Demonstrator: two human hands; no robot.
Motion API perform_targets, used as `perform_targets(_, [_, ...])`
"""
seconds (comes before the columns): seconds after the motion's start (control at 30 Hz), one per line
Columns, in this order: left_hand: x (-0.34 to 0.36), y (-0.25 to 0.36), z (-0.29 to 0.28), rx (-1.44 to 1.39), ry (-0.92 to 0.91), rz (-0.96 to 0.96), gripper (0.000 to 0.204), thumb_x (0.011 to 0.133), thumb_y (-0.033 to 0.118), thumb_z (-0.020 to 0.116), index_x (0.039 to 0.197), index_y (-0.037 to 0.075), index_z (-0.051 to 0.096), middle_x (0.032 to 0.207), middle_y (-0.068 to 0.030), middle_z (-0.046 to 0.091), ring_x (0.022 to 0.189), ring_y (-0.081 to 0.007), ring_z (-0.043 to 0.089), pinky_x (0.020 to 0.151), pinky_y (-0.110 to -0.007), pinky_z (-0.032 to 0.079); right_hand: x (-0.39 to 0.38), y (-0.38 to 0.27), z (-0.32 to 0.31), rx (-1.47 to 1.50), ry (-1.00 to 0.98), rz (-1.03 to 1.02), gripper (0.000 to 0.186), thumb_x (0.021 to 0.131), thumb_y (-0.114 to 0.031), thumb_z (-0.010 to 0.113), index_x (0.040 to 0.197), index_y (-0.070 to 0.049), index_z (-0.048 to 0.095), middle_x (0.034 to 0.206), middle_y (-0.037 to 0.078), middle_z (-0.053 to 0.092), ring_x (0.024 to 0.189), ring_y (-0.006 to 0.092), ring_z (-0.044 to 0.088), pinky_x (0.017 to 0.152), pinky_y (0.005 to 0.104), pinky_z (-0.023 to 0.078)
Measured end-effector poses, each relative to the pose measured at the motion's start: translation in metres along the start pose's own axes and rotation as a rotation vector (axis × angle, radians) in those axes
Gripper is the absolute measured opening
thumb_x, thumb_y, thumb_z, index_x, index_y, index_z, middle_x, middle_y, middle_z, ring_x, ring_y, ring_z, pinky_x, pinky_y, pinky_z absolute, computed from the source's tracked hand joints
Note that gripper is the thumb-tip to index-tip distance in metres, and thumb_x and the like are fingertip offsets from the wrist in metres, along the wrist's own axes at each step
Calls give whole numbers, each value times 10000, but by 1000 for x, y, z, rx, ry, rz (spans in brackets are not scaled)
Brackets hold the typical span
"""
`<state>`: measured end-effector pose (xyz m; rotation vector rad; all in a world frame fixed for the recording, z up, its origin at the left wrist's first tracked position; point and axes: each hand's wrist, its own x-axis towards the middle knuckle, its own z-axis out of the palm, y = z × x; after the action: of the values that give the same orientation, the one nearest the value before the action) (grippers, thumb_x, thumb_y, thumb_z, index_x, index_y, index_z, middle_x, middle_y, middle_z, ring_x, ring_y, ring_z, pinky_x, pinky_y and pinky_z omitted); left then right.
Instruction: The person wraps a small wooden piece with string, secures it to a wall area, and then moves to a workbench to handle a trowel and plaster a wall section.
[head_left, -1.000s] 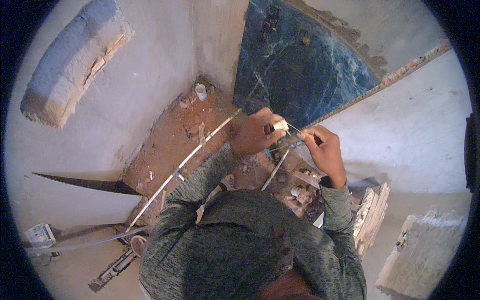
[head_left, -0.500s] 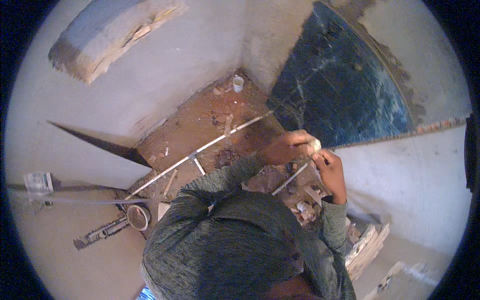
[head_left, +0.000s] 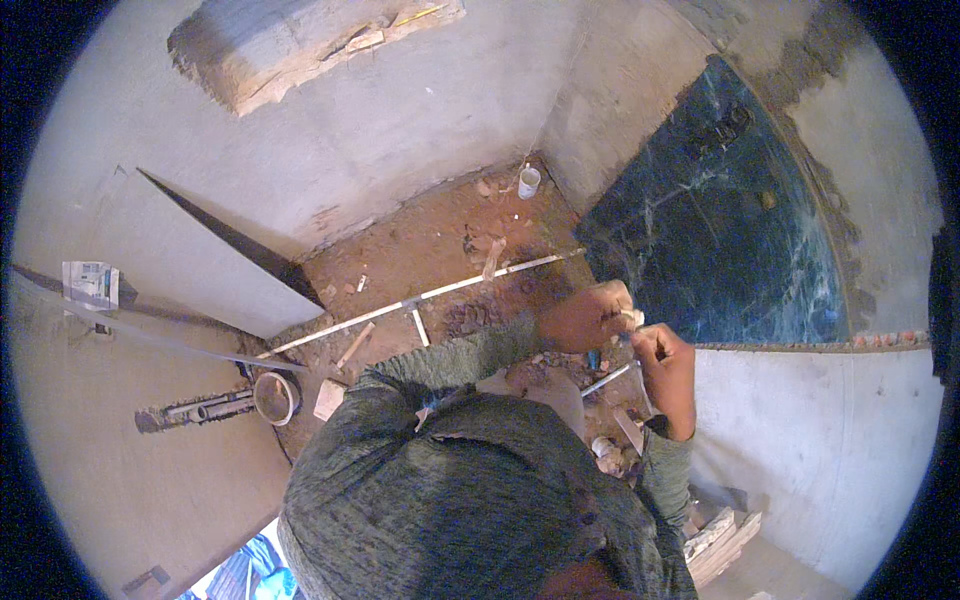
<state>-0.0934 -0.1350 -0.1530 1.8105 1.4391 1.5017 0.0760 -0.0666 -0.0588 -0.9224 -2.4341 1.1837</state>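
The small pale roll (head_left: pixel 632 318) is sitting right of the frame's centre, the left hand (head_left: pixel 588 316) clamping it. The right hand (head_left: pixel 668 372) is holding its fingers bunched together just beside; I cannot tell around what. Handling it well is demanding a steady left grip.

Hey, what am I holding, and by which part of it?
Your left hand grips a small pale object, exposed side toward your right hand; the gripped part is hidden. Whether the right holds anything is unclear.

Room opens far left of the left hand (head_left: pixel 588 316), above the brown dirt floor (head_left: pixel 400 243); a long thin white strip (head_left: pixel 460 286) crosses it.
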Motion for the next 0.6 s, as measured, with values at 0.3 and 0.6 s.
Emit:
perform_targets(0.3, [-17,35,-20,43,-155,118,220,945,246,598,1026,45,631,935,-42,630,884,-119,579,767,-308,481,-4,64,1,-142,-184,-205,69,857,-68,638,879,-2,642,767,149,637,642,233,583,623,337,464])
perform_targets(0.6, [-16,65,2,59,-5,-277,175,930,162,595,1042,26,604,917,-55,653,803,-146,605,702,-296,483,-27,23,-21,-73,-180,-216,248,927,-269,571,930,-41,670,858,184,663,768,343,648,695,423,500])
